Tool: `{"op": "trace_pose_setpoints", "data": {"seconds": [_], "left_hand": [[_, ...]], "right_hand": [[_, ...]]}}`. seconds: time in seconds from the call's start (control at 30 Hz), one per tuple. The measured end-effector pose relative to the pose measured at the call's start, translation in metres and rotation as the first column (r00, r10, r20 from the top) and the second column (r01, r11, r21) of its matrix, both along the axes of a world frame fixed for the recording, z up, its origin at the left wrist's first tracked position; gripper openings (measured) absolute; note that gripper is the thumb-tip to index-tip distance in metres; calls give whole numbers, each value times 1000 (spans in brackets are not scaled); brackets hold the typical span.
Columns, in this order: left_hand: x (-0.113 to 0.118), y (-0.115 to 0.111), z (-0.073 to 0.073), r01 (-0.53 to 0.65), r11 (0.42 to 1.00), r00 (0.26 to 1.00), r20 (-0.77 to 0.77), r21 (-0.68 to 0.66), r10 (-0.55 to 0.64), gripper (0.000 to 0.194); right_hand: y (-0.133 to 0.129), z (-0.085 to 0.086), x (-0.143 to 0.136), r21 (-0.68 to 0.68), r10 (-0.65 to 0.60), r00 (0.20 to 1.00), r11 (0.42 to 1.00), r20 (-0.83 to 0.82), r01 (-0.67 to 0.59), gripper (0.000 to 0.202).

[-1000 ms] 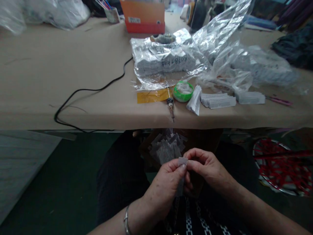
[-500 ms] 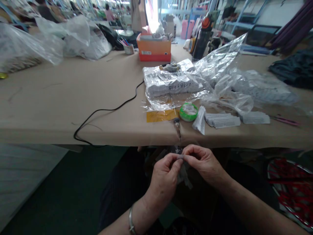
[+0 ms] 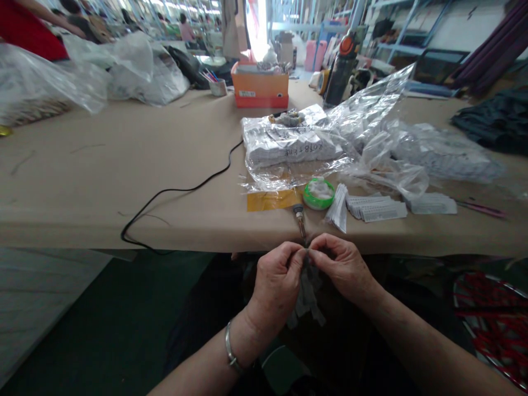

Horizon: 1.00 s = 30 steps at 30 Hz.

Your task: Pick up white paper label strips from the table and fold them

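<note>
My left hand [image 3: 280, 269] and my right hand [image 3: 340, 265] meet just below the table's front edge, thumbs and forefingers pinched together. Between the fingertips is a thin whitish strip, mostly covered by them. Several pale fabric-like strips [image 3: 306, 297] hang below the hands; how they join the held piece is hidden. Just beyond my fingertips, the metal tip of a soldering-iron-like tool [image 3: 300, 220] points over the edge. A green-rimmed tub [image 3: 319, 193] with white fluffy material stands beside it. To its right lie fanned stacks of printed white labels [image 3: 377, 208].
Clear plastic bags of white bundles [image 3: 292, 148] lie behind the tool. A black cord [image 3: 177, 190] curves across the table [image 3: 82, 181] at left. Farther back stand an orange box [image 3: 260, 88] and a dark bottle [image 3: 341, 71]. Pink-handled scissors or snips [image 3: 482, 209] lie right.
Both hands have risen slightly toward the tool's tip, still pinching together. More of the hanging strips shows. A person in red has come into view at the upper left.
</note>
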<state>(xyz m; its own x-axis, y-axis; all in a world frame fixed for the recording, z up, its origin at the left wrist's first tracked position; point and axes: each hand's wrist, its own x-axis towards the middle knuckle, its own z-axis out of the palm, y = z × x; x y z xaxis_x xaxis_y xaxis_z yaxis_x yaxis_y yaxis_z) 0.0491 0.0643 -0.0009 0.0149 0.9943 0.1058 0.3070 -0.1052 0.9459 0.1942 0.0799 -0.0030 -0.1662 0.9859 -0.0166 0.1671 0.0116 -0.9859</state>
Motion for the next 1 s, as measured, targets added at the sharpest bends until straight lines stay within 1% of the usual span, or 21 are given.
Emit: {"op": "trace_pose_setpoints", "data": {"seconds": [0.2,0.37,0.63,0.8,0.9,0.97,1.0], "left_hand": [[-1,2,-3,-1,999,996,-90,40,4,15],[-2,5,-3,7,999,995,-102,54,-1,14],[-1,10,-6,-1,998,994,-109,64,8,15],[0,11,-3,-20,997,993,-110,72,28,17],[-1,6,-1,-10,997,992,-121,76,19,17],[-4,1,-3,9,997,992,-127,80,1,17],[-6,-1,-6,18,996,992,-130,84,-7,17]], "right_hand": [[3,-2,-1,89,-22,998,996,62,16,12],[5,-2,-2,132,-30,995,991,100,17,11],[6,-4,-1,157,-39,994,987,98,24,14],[6,-4,-3,141,-60,995,989,84,48,17],[-1,-3,-1,146,-22,993,989,120,4,18],[-9,-1,4,185,25,979,981,200,-63,13],[-12,1,8,227,37,966,969,258,-98,11]]}}
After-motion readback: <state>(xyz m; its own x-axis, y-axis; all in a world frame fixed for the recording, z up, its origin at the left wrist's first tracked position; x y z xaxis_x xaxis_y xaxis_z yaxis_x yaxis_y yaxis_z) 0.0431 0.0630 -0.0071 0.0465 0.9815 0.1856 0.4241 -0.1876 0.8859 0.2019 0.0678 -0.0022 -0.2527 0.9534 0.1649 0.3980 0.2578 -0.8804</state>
